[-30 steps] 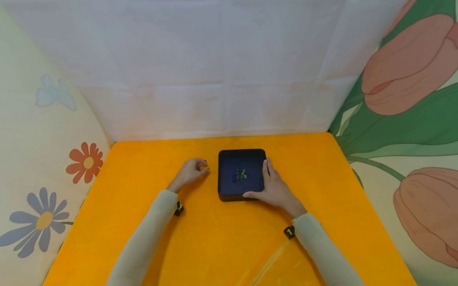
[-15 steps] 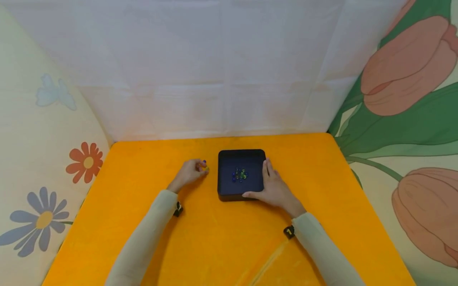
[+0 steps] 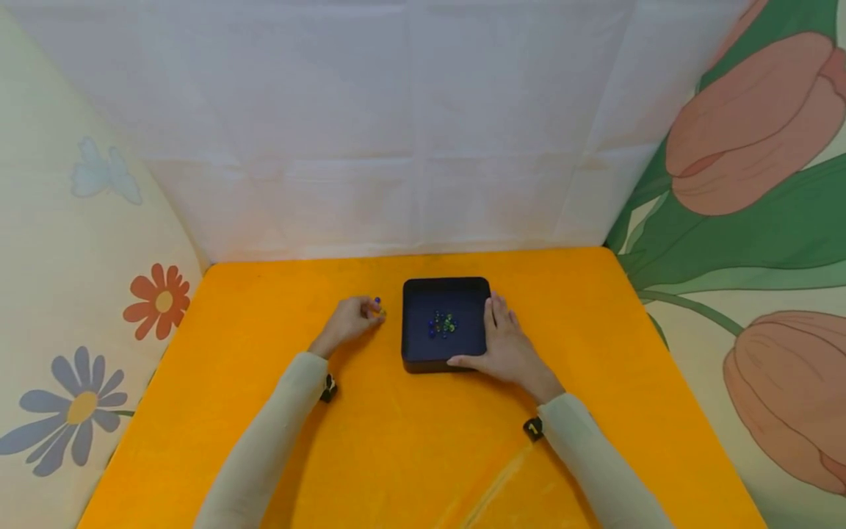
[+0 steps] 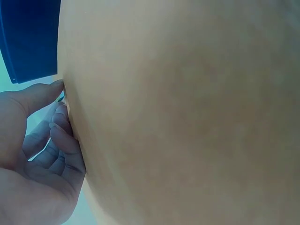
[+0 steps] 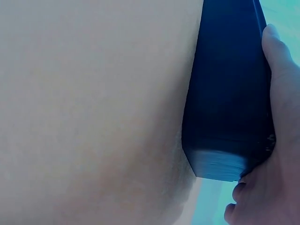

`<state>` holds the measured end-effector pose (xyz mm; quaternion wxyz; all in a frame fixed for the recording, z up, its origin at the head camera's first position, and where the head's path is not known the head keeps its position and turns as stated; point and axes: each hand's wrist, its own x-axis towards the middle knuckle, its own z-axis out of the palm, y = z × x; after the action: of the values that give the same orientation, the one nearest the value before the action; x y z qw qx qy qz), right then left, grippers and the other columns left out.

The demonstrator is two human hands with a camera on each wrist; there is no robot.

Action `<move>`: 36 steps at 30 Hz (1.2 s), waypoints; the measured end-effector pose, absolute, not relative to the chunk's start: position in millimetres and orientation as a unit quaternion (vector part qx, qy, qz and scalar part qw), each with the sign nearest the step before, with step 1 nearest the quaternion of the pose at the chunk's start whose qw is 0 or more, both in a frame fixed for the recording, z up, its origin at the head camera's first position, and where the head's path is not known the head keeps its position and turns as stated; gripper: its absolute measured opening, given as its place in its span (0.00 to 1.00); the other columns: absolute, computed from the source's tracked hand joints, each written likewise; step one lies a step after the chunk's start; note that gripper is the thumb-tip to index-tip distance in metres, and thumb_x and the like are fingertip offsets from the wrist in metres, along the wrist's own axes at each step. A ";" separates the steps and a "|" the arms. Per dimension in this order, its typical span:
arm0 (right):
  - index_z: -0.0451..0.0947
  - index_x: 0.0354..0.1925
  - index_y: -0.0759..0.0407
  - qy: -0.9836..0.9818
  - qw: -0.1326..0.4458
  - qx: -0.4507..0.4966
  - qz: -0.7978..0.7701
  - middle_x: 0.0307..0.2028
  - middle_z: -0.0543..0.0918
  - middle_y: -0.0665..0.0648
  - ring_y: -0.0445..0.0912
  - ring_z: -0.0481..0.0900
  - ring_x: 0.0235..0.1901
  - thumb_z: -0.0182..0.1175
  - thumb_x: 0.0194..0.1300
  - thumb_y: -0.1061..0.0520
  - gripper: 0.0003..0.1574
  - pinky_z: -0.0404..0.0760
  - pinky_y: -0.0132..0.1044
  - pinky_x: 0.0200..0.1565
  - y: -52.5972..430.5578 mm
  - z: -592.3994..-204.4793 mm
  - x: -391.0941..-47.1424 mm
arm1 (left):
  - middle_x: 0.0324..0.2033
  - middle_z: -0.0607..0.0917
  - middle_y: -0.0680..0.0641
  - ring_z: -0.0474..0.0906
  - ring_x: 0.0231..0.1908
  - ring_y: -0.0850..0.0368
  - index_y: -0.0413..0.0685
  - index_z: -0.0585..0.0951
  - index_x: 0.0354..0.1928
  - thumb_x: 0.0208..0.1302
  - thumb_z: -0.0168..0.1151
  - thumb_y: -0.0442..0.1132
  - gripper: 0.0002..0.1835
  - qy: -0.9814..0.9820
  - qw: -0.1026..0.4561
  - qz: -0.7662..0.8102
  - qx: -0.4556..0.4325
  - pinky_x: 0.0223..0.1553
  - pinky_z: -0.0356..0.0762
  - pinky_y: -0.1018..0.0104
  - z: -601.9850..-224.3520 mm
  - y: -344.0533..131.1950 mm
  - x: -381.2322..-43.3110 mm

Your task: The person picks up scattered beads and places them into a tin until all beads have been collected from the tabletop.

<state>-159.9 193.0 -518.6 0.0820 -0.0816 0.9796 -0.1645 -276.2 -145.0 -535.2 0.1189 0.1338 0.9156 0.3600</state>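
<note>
A square black tray [image 3: 446, 286] stands on the table, with several small blue and green glass marbles [image 3: 444, 323] grouped inside. To its left, my left hand [image 3: 346, 323] is raised with thumb and fingers drawn together. A small blue marble [image 3: 377, 300] shows at its fingertips, and a yellowish one [image 3: 382, 313] sits just below. In the left wrist view, a tiny greenish marble [image 4: 60, 99] peeks out between thumb and finger. My right hand [image 3: 512, 353] rests around the tray's near right corner, its fingers straight along the right side and thumb along the near side.
Orange cloth [image 3: 410, 455] covers the table. A white sheet [image 3: 410, 147] closes the back, with flower-printed panels at the left [image 3: 66, 257] and right [image 3: 760, 279]. A dark numbered tag [image 3: 533, 428] sits at the right wrist.
The left fingers have shifted slightly, and the blue marble shows a little more clearly at their tips. The right fingers have spread a bit along the tray, which stays in place.
</note>
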 end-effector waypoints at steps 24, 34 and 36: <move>0.29 0.84 0.62 0.979 0.070 -0.087 -0.170 0.85 0.26 0.63 0.58 0.29 0.86 0.53 0.51 0.06 0.91 0.44 0.57 0.83 195.3 -520.1 -159.3 | 0.38 0.91 0.43 0.84 0.37 0.53 0.39 0.88 0.48 0.72 0.69 0.44 0.13 0.922 0.104 0.346 0.139 0.44 0.83 0.60 -534.5 -142.0 -277.7; 0.28 0.84 0.61 0.976 0.074 -0.084 -0.186 0.85 0.25 0.61 0.59 0.29 0.86 0.53 0.49 0.05 0.92 0.46 0.58 0.83 195.1 -521.6 -159.5 | 0.40 0.90 0.41 0.84 0.36 0.53 0.38 0.88 0.49 0.72 0.68 0.44 0.15 0.920 0.112 0.352 0.133 0.40 0.82 0.62 -529.7 -143.1 -278.2; 0.27 0.84 0.60 0.976 0.077 -0.082 -0.185 0.85 0.24 0.61 0.58 0.29 0.86 0.52 0.49 0.04 0.92 0.47 0.58 0.83 195.1 -521.7 -159.5 | 0.42 0.90 0.39 0.84 0.37 0.52 0.37 0.87 0.50 0.73 0.67 0.44 0.16 0.918 0.114 0.356 0.130 0.40 0.83 0.62 -527.3 -143.9 -278.8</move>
<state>-159.5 195.1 -521.7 0.0766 -0.0820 0.9764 -0.1847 -278.8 -143.9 -527.3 0.1136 0.1297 0.9184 0.3562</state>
